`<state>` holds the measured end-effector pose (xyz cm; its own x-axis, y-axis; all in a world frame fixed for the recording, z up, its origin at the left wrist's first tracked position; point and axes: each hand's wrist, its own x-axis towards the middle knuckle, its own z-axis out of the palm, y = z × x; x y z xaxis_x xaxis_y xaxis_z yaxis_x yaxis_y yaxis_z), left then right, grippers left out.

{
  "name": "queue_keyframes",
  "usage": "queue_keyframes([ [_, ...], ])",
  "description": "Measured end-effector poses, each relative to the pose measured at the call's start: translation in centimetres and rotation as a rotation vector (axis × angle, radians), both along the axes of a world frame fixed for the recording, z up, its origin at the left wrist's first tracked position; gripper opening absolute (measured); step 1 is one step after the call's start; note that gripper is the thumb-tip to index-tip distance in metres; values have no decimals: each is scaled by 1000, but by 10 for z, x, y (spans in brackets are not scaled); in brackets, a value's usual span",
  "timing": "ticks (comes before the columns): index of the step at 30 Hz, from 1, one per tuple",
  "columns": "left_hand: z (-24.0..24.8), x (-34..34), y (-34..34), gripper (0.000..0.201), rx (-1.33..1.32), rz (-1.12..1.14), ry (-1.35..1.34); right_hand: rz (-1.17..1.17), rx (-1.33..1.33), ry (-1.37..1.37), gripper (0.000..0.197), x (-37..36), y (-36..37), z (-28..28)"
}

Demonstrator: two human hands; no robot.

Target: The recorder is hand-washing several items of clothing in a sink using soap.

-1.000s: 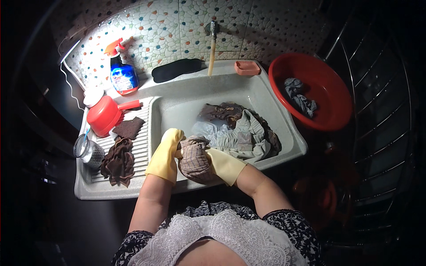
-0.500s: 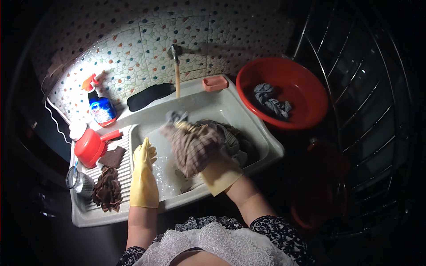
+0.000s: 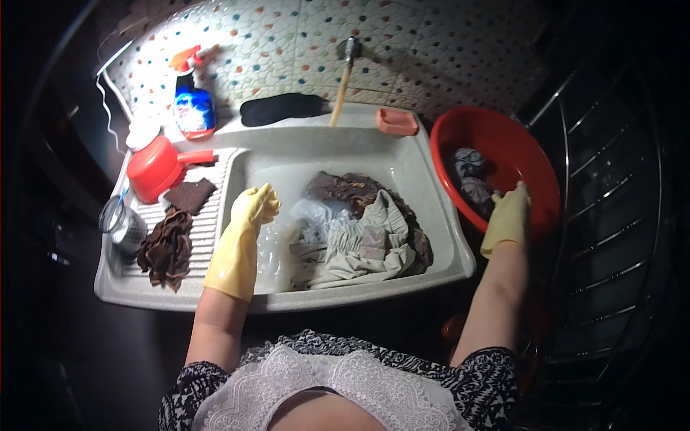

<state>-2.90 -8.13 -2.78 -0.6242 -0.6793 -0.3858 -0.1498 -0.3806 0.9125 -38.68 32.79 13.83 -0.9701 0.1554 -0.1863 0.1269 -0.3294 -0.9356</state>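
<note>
My left hand (image 3: 253, 210), in a yellow rubber glove, hovers over the left side of the grey sink (image 3: 402, 154) with loosely curled fingers and nothing in it. A heap of wet beige and brown clothes (image 3: 363, 233) lies in the sink just to its right. My right hand (image 3: 507, 217), also in a yellow glove, reaches out to the right and rests at the near rim of the red basin (image 3: 535, 169), fingers apart and holding nothing. Grey and bluish wet cloths (image 3: 468, 178) lie inside the basin, just left of that hand.
On the ribbed draining board lie two dark brown cloths (image 3: 169, 244), a red scoop (image 3: 154, 169) and a metal cup (image 3: 122, 224). A blue spray bottle (image 3: 192, 108), a black brush (image 3: 280, 108), an orange soap dish (image 3: 397, 121) and the tap (image 3: 348, 52) line the back. A wire rack (image 3: 618, 215) stands right.
My right hand carried a brownish cloth from the sink over to the red basin and no longer holds it. My left hand let go and lifted over the sink's left side.
</note>
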Motion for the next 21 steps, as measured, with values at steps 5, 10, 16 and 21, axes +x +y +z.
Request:
queue_keyframes([
  [5, 21, -12, 18, 25, -12, 28, -51, 28, 42, 39, 48, -54, -34, 26],
  [10, 20, 2, 13, 25, 8, 45, -17, 934, 391, 383, 28, 61, -125, -3],
  [16, 6, 1, 3, 25, 12, 60, -88, 1266, 1933, 222, 61, 161, -176, -56],
  [21, 9, -9, 6, 24, -27, 22, -133, 1196, 2173, 139, 85, 172, -178, -103],
])
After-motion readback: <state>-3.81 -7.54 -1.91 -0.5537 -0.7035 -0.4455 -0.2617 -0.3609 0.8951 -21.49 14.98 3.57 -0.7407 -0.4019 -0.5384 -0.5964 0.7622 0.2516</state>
